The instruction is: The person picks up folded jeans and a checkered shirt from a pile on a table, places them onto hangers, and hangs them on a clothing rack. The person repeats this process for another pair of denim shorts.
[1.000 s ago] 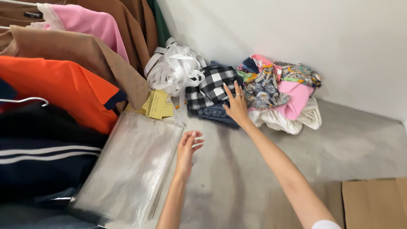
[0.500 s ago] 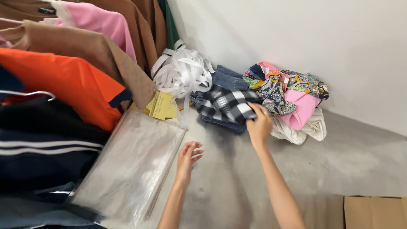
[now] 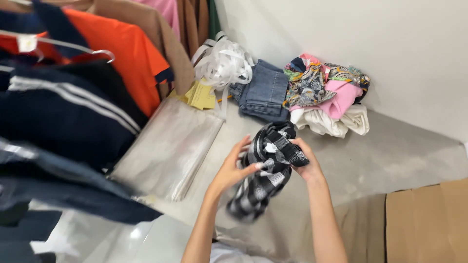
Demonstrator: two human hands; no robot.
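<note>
Hanging orange t-shirt (image 3: 131,53) and flat stack of clear plastic bags (image 3: 168,146) at left. Left hand (image 3: 231,168) and right hand (image 3: 304,163) both closed on black-and-white checked cloth (image 3: 265,170), lifted above the floor; folded jeans (image 3: 263,92) behind. Seemingly the unbundling step; next needs edges found.

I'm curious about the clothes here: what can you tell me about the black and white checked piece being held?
The checked garment is soft woven cloth in black and white plaid, bunched and crumpled rather than folded. It is lifted clear of the grey floor, its lower end hanging loose. The left hand grips its left side and the right hand its upper right. A small white tag shows near the top.
</note>
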